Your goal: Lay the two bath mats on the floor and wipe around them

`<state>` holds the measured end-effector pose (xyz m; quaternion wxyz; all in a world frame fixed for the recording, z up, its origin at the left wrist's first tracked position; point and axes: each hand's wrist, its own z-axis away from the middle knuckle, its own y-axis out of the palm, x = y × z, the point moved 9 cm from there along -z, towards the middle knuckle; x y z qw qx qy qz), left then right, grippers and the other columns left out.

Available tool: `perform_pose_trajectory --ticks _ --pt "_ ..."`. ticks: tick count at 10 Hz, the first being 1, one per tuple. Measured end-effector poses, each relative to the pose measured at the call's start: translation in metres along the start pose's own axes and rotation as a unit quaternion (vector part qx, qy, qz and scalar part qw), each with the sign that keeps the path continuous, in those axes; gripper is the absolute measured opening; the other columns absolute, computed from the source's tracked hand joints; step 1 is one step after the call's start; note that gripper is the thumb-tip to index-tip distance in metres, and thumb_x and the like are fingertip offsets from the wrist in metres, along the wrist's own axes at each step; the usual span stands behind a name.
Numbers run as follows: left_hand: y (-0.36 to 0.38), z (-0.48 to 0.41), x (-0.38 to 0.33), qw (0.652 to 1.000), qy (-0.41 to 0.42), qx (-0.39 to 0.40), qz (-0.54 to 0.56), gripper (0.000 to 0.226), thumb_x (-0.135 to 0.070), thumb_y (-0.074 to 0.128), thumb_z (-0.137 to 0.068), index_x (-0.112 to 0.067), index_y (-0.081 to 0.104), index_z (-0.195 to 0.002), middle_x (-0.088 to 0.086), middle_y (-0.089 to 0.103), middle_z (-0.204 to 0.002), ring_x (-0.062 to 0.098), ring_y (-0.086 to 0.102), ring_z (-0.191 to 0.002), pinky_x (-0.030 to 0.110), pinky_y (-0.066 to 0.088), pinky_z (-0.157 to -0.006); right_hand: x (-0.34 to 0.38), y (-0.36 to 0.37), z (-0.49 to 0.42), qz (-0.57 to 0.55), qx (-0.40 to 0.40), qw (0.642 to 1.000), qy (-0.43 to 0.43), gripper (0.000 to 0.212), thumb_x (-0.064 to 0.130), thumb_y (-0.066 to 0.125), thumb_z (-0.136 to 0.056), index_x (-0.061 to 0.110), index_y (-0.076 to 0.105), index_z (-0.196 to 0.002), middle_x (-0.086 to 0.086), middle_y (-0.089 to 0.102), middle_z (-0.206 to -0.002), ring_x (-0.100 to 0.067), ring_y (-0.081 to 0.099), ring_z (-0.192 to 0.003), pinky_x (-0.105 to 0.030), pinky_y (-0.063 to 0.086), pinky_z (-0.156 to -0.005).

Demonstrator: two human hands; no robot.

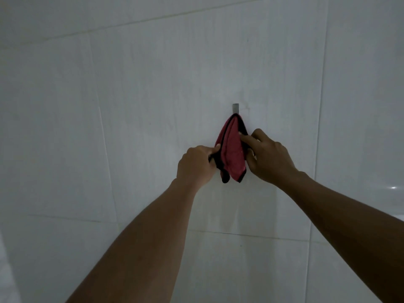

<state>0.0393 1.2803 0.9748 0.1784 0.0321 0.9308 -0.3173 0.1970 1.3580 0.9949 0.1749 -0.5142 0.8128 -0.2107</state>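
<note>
A small red cloth (231, 149) with a black edge hangs folded from a metal wall hook (235, 108) on the white tiled wall. My left hand (196, 165) pinches the cloth's left edge near its lower half. Fingers of my right hand (269, 156) grip the cloth's right edge, the index finger lying on the red face. Both arms reach up towards the wall. No bath mats are in view.
White wall tiles (131, 106) with thin grout lines fill the view. A glossy white curved surface (393, 189) shows at the right edge, and a pale blurred shape sits at the lower left corner.
</note>
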Motion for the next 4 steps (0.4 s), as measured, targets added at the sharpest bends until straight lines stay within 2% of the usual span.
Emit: perform_pose_trajectory --ticks 1,2,3,4 --pt "0.001 0.003 0.008 0.999 -0.022 0.024 0.017 0.038 -0.031 0.062 -0.097 -0.041 0.064 -0.134 -0.007 0.068 -0.069 0.015 0.062 -0.059 0.03 0.052 -0.055 -0.002 0.0 0.003 0.006 0.004 1.0 0.001 0.046 0.021 0.061 -0.092 0.015 0.056 -0.137 -0.007 0.055 -0.102 -0.019 0.053 -0.063 -0.025 0.04 -0.052" --pt "-0.006 0.004 0.016 0.984 -0.098 0.038 0.145 0.036 -0.023 0.063 -0.095 -0.042 0.068 -0.125 0.004 0.073 -0.07 0.027 0.071 -0.064 0.04 0.064 -0.067 -0.001 -0.008 0.003 0.018 -0.03 0.999 0.004 0.042 0.021 0.061 -0.089 0.014 0.061 -0.13 -0.011 0.054 -0.111 -0.023 0.055 -0.086 -0.03 0.046 -0.057" --pt "-0.011 0.007 0.031 0.96 -0.186 0.049 0.204 0.037 -0.011 0.062 -0.092 -0.031 0.06 -0.123 0.004 0.075 -0.083 0.022 0.076 -0.067 0.039 0.065 -0.065 0.003 -0.025 -0.002 0.042 -0.096 0.995 0.004 0.033 0.02 0.056 -0.088 0.012 0.065 -0.119 -0.015 0.055 -0.116 -0.028 0.052 -0.094 -0.04 0.049 -0.066" --pt "-0.026 0.008 0.05 0.969 -0.195 0.061 0.141 0.045 -0.012 0.058 -0.085 -0.033 0.053 -0.125 0.001 0.071 -0.094 0.022 0.075 -0.078 0.044 0.064 -0.074 0.013 -0.046 -0.019 0.049 -0.146 0.988 0.021 0.031 0.019 0.055 -0.086 0.013 0.064 -0.116 -0.013 0.054 -0.117 -0.029 0.051 -0.099 -0.041 0.043 -0.073"
